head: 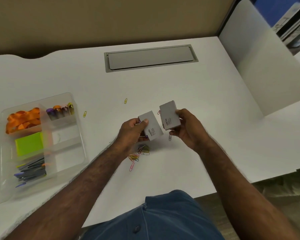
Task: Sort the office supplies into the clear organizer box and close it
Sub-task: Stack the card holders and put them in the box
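Note:
My left hand [134,131] grips a small grey box [152,126] above the white desk, with what look like paper clips tucked under its fingers. My right hand [187,129] holds a second small grey box [169,116] just to the right of the first. Beneath my hands lies a pile of coloured paper clips [139,152]. The clear organizer box [80,135] stands open at the left, holding orange bands [23,118], a green sticky-note pad [29,143], pens [32,169] and several highlighters [61,110]. No lid is in view.
Loose yellow paper clips [125,100] [84,113] lie between the organizer and my hands. A grey cable hatch [151,58] is set into the desk at the back. A white side panel [260,66] rises at the right.

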`<control>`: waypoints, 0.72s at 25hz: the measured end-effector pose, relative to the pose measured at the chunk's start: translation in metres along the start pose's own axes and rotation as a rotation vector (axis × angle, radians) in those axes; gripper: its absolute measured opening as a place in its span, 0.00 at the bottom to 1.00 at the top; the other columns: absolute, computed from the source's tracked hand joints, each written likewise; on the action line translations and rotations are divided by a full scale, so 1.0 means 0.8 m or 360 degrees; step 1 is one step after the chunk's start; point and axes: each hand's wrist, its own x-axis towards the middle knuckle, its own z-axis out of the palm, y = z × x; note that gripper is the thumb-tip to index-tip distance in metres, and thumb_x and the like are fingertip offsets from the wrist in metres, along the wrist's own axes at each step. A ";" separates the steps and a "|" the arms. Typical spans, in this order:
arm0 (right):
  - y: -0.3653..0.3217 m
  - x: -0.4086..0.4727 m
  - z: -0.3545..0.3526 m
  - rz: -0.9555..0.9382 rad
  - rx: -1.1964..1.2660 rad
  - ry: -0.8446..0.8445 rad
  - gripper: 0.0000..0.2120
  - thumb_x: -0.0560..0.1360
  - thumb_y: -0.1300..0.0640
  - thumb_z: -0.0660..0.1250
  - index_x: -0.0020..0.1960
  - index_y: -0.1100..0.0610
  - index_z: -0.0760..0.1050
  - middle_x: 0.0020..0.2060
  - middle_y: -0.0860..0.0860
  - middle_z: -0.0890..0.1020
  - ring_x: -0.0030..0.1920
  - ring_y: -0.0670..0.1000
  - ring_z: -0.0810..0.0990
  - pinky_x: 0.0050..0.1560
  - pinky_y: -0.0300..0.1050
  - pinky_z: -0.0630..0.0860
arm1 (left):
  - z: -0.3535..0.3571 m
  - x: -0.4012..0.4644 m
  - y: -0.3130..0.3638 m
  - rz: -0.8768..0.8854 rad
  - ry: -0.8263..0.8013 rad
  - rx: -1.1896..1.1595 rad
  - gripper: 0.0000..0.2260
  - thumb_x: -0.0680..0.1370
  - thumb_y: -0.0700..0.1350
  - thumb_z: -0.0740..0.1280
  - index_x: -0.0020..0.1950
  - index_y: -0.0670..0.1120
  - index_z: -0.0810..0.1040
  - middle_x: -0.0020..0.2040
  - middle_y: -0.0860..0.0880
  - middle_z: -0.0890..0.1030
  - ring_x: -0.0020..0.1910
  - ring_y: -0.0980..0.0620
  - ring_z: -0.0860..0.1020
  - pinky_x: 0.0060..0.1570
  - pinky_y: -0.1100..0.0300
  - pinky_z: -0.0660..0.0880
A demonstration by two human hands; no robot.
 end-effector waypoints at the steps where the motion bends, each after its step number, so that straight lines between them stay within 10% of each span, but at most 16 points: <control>1: 0.006 -0.007 0.011 -0.0019 0.0046 0.0004 0.13 0.82 0.54 0.62 0.55 0.60 0.82 0.47 0.61 0.83 0.42 0.56 0.81 0.37 0.48 0.76 | -0.007 -0.006 0.002 0.0016 -0.0012 0.0008 0.11 0.83 0.49 0.68 0.60 0.44 0.82 0.52 0.41 0.87 0.51 0.42 0.86 0.48 0.49 0.85; 18: 0.089 -0.075 0.219 -0.0179 -0.0315 0.0143 0.08 0.81 0.53 0.67 0.56 0.54 0.83 0.52 0.54 0.87 0.56 0.56 0.86 0.58 0.58 0.83 | -0.159 -0.090 0.004 0.0179 -0.0156 -0.0018 0.17 0.85 0.52 0.63 0.71 0.47 0.77 0.61 0.40 0.84 0.61 0.41 0.83 0.60 0.42 0.82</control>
